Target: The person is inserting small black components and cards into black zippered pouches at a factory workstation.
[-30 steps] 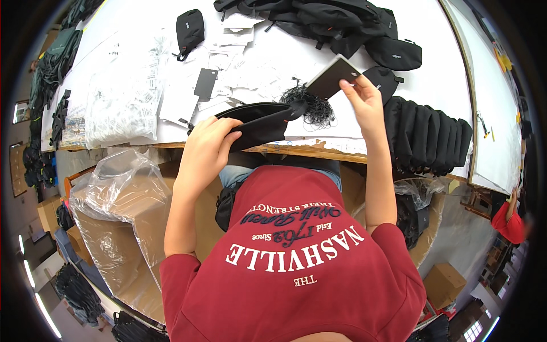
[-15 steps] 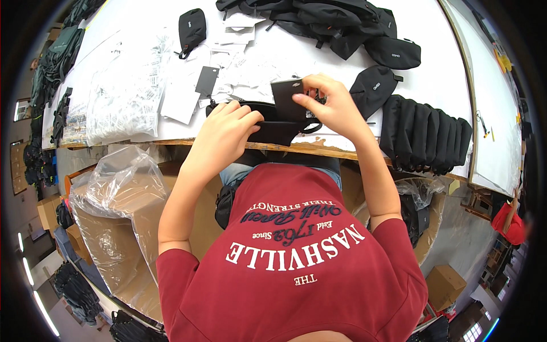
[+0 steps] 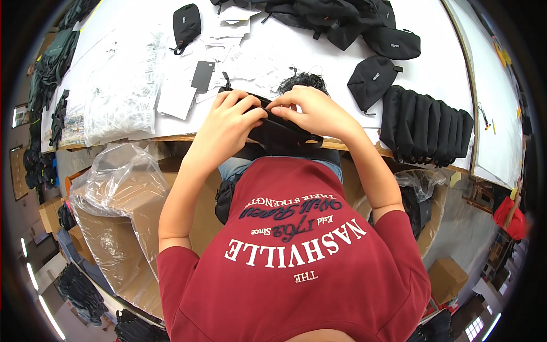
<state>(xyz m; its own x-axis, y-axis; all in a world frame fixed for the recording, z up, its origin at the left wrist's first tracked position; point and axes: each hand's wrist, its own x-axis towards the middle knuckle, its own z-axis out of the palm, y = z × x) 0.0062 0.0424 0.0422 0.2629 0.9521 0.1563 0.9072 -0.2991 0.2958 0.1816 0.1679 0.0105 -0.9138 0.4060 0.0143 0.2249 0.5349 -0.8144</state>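
Observation:
A small black pouch (image 3: 276, 134) is held at the near edge of the white table, partly covered by my hands. My left hand (image 3: 231, 122) is closed on the left part of its upper edge. With bent fingers close together, my right hand (image 3: 310, 111) grips the same edge further right, its fingertips near those of the left. Just behind my right hand lies a bunch of thin black cords (image 3: 305, 81). A black tag (image 3: 203, 77) rests to the left, partly over a white card (image 3: 175, 94). The pouch's inside is hidden.
At the right stands a row of black pouches (image 3: 424, 125), with a loose pouch (image 3: 373, 80) beside it. More black pouches (image 3: 336, 23) are heaped at the back. A clear bag of white pieces (image 3: 122, 94) lies left. Below the table edge is a plastic-lined carton (image 3: 108, 228).
The black tag that my right hand held above the open pouch is out of sight. My right hand has come left and down onto the pouch's edge; the cords now show behind it.

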